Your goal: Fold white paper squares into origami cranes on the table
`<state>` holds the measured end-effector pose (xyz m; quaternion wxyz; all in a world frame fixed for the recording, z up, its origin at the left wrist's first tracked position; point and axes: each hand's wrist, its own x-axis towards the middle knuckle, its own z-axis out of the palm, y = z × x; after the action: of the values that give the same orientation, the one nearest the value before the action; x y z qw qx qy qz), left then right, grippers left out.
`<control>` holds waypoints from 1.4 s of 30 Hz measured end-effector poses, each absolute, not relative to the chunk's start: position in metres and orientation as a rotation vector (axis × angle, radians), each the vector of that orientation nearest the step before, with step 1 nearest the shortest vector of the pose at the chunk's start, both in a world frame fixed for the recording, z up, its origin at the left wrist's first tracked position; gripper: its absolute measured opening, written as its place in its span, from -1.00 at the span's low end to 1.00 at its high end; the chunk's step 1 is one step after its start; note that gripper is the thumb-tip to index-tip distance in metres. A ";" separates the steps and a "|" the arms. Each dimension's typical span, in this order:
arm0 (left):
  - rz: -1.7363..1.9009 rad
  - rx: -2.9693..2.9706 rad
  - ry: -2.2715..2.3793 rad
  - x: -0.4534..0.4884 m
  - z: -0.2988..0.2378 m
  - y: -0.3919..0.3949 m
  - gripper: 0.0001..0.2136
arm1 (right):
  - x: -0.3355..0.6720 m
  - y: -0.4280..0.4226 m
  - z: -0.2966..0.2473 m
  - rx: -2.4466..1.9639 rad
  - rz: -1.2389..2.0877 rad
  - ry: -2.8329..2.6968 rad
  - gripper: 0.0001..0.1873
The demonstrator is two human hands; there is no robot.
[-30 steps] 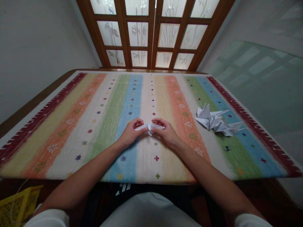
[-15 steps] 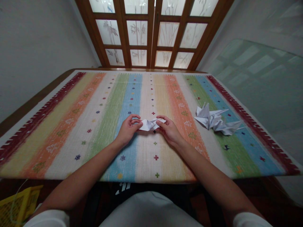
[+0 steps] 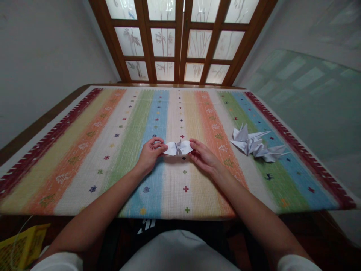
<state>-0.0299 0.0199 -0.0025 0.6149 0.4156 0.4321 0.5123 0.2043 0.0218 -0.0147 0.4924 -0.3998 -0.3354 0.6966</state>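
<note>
A white folded paper crane [image 3: 178,148] is stretched between my two hands, its wings spread to either side and a small peaked body in the middle. My left hand [image 3: 151,153] pinches the left wing tip between thumb and fingers. The right wing tip is pinched by my right hand [image 3: 203,155], whose lower fingers hang loosely below. The crane is just above the striped tablecloth [image 3: 173,188]. To the right, several finished paper cranes [image 3: 255,144] lie bunched together on the cloth.
Beyond the table's far edge stand wooden doors [image 3: 178,41] with frosted panes. A pale green glass panel [image 3: 304,98] leans at the right wall. A yellow plastic basket [image 3: 24,242] is on the floor at lower left.
The crane's wings are now pulled out wider and flatter, with the body showing in the middle. My right hand's grip has shifted to the wing tip, its fingers straighter.
</note>
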 end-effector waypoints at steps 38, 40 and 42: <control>1.225 1.128 1.082 -0.038 -0.013 0.032 -0.66 | 0.211 0.037 -0.027 -0.925 1.588 -0.567 -0.71; 1.225 1.130 1.102 -0.039 -0.015 0.034 -0.65 | 0.211 0.038 -0.027 -0.939 1.570 -0.579 -0.70; 1.232 1.108 1.088 -0.039 -0.017 0.035 -0.62 | 0.211 0.039 -0.025 -0.966 1.549 -0.622 -0.68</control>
<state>-0.0390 0.0351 -0.0168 0.5478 0.4679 0.4591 0.5198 0.2113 0.0386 -0.0255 0.5700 -0.4114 -0.2652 0.6600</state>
